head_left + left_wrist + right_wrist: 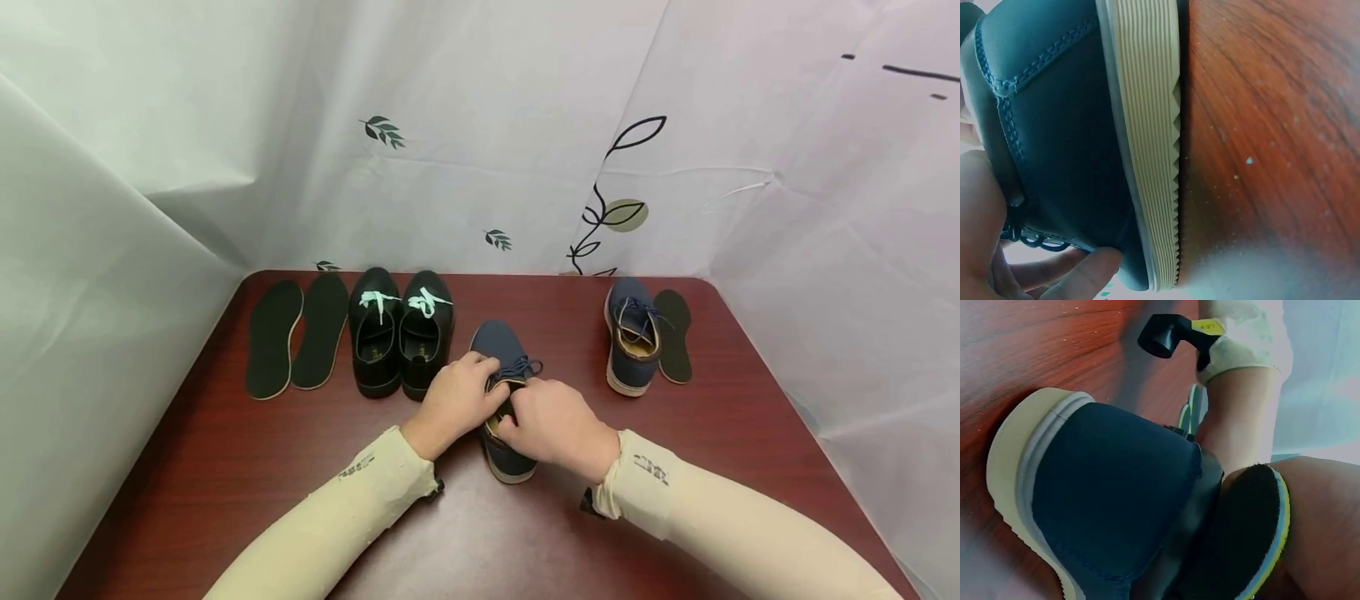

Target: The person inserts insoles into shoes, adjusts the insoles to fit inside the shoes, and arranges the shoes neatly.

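Note:
A navy lace-up shoe [497, 337] with a pale ribbed sole stands at the table's middle, toe pointing away. My left hand [457, 398] grips its upper beside the laces, the thumb at the opening; the left wrist view shows fingertips [1107, 262] on the shoe's side. From the right, my right hand [557, 423] holds a dark insole [1241, 525] with a blue and yellow edge at the heel end of the opening. The insole's front part is hidden inside the shoe. My right fingertips are largely out of sight.
Left of the hands stand two black shoes [375, 367] with pale laces. Beyond them lie two dark insoles [272, 342]. At the right, another navy shoe [626, 371] is beside a dark insole [675, 342]. White curtain [450, 192] surrounds the reddish-brown table [315, 467].

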Motion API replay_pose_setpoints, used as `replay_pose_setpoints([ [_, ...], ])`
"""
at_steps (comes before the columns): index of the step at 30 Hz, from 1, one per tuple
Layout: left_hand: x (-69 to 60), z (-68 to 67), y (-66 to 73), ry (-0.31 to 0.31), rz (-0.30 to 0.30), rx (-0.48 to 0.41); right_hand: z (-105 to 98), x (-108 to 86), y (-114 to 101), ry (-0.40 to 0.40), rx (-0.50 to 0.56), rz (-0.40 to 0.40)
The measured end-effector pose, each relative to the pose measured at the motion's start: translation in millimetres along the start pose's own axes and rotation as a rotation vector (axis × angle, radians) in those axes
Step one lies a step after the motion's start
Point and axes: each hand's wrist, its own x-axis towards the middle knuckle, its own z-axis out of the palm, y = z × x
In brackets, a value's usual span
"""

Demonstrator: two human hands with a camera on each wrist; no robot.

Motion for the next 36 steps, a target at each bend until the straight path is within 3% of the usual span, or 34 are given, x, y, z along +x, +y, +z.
replay_pose_setpoints([
  [4,-0.2,-0.6,0.6,0.006,-0.01,-0.004,-1.0,-7.3,-1.6,-0.012,-0.053,0.031],
  [10,0.3,-1.4,0.7,0.011,-0.006,0.014,-9.6,-20.9,-2.6,-0.1,-0.063,0.064],
  [19,-0.5,-3.8,0.8,0.019,0.002,0.021,-11.0,-31.6,-0.1,0.058,0.045,-0.089],
  [36,-0.2,-1.2,0.9,0.02,0.007,0.013,-1.1,-21.5,1.1,0.145,0.133,-0.148],
])
